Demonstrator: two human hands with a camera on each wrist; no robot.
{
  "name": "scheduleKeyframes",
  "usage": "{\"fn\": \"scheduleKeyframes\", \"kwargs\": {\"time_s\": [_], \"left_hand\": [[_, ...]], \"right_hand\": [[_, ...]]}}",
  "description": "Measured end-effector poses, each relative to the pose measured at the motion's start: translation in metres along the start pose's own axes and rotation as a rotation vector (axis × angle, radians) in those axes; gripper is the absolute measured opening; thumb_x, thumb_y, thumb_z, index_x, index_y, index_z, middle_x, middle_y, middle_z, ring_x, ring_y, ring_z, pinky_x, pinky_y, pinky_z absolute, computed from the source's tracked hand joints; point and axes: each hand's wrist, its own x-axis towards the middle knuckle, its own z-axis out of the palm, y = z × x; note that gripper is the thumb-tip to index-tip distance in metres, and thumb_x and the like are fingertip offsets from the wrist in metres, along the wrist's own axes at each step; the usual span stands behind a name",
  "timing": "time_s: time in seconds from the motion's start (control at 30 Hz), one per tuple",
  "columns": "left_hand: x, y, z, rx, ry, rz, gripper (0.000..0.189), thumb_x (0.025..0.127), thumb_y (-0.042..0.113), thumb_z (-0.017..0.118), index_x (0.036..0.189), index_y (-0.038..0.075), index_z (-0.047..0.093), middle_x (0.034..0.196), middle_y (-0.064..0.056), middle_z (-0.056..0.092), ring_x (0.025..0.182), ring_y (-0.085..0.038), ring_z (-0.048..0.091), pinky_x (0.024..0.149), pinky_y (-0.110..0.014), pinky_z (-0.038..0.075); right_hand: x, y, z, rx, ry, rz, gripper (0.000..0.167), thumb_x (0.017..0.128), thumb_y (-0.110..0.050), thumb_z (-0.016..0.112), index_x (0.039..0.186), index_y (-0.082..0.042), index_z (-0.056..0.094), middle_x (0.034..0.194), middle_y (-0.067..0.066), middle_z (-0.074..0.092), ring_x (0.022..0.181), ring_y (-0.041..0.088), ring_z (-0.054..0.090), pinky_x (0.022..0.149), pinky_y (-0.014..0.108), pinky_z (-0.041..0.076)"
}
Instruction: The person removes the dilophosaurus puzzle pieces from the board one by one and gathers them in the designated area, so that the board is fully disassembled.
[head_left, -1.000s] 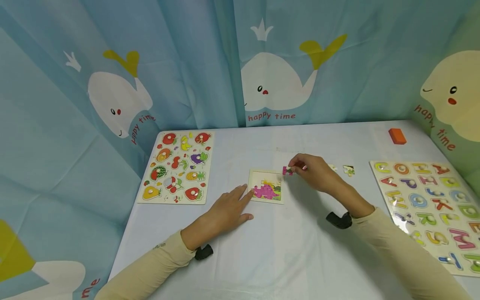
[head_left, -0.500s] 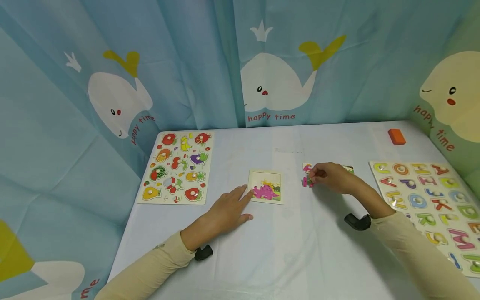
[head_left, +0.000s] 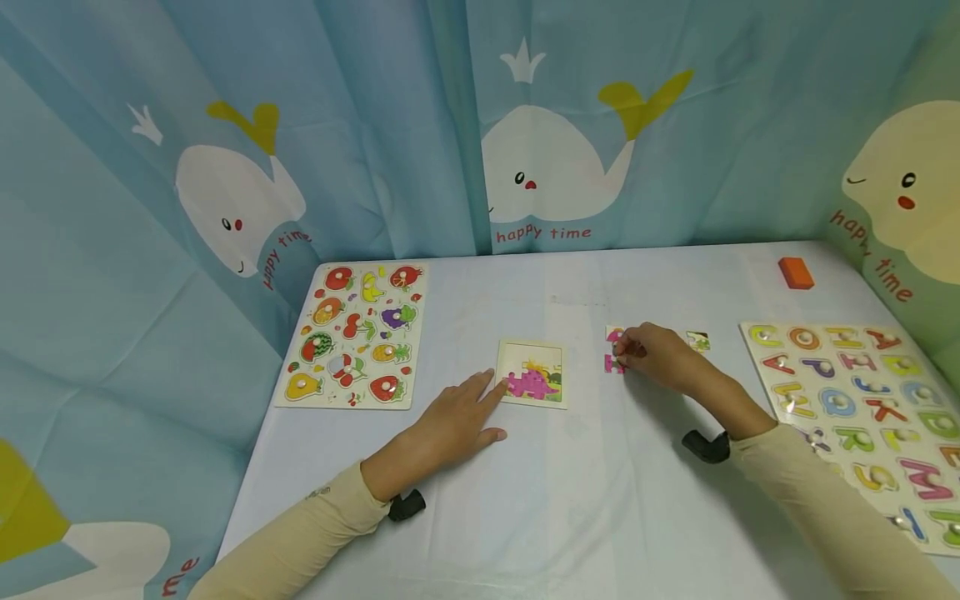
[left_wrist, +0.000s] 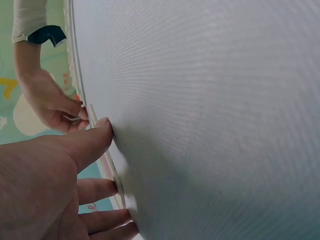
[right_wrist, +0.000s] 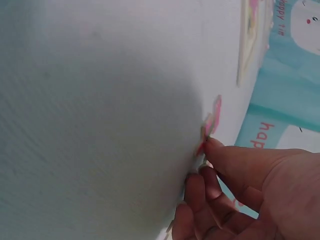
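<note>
My left hand lies flat on the table with fingers extended, its fingertips at the left edge of a small wooden jigsaw tray. Assembled pieces of a pink dinosaur picture fill the tray's lower part; its upper area is bare cream wood. To the right of the tray, my right hand pinches a pink-and-green jigsaw piece between thumb and index finger, low over the table. The fingers cover part of it. Just behind lies another pink jigsaw piece, partly overlapped by the hand.
One more green-and-white jigsaw piece lies beyond the right hand. A fruit peg puzzle sits at the left, a letter peg puzzle at the right under the forearm's side. An orange block stands at the back right, before a whale-print curtain.
My right hand has carried the pink-and-green piece rightward from the tray's edge to beside the other loose pink piece, then barely shifted. My left hand has stayed at the tray.
</note>
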Motion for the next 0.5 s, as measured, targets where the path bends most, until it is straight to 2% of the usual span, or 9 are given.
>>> {"fn": "scheduleKeyframes", "kwargs": {"time_s": [0.1,0.27,0.4,0.5], "left_hand": [[0.0,0.0,-0.001,-0.007,-0.002,-0.002,0.074,0.104,0.048,0.064,0.163,0.009,0.04,0.168,-0.019,0.037,0.154,-0.033,0.038,0.117,-0.052,0.044],[0.001,0.0,0.0,0.005,0.003,0.001,0.074,0.104,0.048,0.064,0.163,0.009,0.041,0.167,-0.019,0.037,0.154,-0.033,0.039,0.117,-0.05,0.044],[0.001,0.0,-0.001,0.001,-0.002,0.001,0.074,0.105,0.048,0.063,0.163,0.009,0.04,0.167,-0.019,0.037,0.154,-0.033,0.039,0.117,-0.051,0.044],[0.001,0.0,-0.001,-0.005,-0.006,0.001,0.073,0.105,0.047,0.063,0.163,0.008,0.04,0.167,-0.02,0.037,0.154,-0.033,0.038,0.117,-0.052,0.044]], "right_hand": [[0.0,-0.002,0.003,-0.03,0.027,0.001,0.005,0.096,0.002,0.071,0.093,0.0,0.068,0.092,0.012,0.066,0.087,0.025,0.06,0.075,0.037,0.051],[0.0,-0.01,0.006,-0.054,0.074,0.012,0.004,0.099,-0.001,0.069,0.1,0.001,0.066,0.095,0.016,0.062,0.086,0.027,0.056,0.074,0.039,0.049],[0.004,-0.026,0.01,-0.026,0.077,0.024,0.007,0.099,-0.002,0.069,0.105,0.002,0.067,0.1,0.017,0.061,0.088,0.027,0.058,0.074,0.038,0.05],[0.008,-0.041,0.014,-0.015,0.06,-0.006,0.009,0.098,-0.001,0.068,0.106,0.002,0.067,0.102,0.017,0.062,0.09,0.028,0.061,0.078,0.042,0.053]]}}
